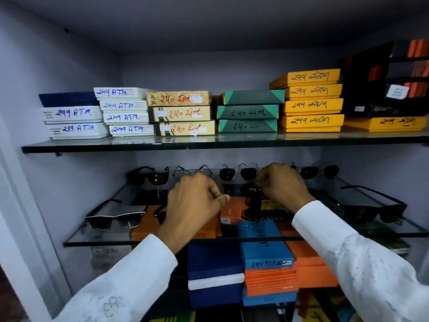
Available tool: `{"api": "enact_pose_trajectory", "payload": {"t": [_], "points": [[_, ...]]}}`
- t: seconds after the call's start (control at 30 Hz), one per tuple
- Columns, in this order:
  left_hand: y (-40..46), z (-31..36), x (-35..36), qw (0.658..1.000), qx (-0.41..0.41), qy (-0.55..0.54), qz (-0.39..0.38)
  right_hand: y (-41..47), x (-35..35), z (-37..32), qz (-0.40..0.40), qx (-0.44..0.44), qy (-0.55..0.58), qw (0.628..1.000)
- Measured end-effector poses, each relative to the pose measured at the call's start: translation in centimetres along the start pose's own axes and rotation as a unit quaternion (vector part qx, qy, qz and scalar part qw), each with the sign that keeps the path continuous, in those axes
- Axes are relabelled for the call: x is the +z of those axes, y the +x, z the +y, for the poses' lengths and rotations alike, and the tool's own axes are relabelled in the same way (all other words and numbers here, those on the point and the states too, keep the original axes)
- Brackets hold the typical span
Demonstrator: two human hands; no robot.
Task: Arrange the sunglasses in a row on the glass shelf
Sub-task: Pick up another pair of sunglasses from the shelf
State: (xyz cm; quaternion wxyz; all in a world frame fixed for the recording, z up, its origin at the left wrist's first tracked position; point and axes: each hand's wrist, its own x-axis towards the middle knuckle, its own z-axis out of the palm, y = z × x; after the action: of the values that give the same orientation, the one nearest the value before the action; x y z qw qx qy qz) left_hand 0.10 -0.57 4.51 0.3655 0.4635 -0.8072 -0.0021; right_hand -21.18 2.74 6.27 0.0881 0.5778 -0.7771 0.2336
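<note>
Long white sleeves (pixel 120 282) on both arms (faint grey print marks)

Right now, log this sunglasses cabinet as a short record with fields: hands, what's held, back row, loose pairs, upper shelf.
left hand: curled, above glass shelf
right hand: fingers pinched at dark sunglasses; grip unclear
back row: several pairs lined along the rear wall
loose pairs: white-rimmed pair front left, black pair front right
upper shelf: stacked labelled boxes
</note>
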Motion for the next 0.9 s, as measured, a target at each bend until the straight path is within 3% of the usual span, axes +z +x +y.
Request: {"api": "enact_pose_trajectory", "payload": {"t": [0.13, 0.23, 0.7, 0.9], "points": [[-0.1, 3.9, 3.5, 0.999, 0.019, 0.005, -0.047, -0.1, 1.2, 1.9, -0.108, -0.123, -0.042, 0.986], [-0.2, 5.2, 5.4, 0.997, 0.029, 0.025, -0.064, -0.4, 2.1, 2.6, -0.120, -0.164, -0.071, 0.977], [-0.8, 6.0, 6.5, 0.997, 0.024, -0.040, -0.054, -0.3, 1.3, 5.1, -0.041, -0.176, -0.057, 0.982], [0.1, 4.9, 4.8, 0.998, 0.049, -0.021, -0.038, -0.1, 0.0, 5.4, -0.019, -0.128, 0.082, 0.988]]}}
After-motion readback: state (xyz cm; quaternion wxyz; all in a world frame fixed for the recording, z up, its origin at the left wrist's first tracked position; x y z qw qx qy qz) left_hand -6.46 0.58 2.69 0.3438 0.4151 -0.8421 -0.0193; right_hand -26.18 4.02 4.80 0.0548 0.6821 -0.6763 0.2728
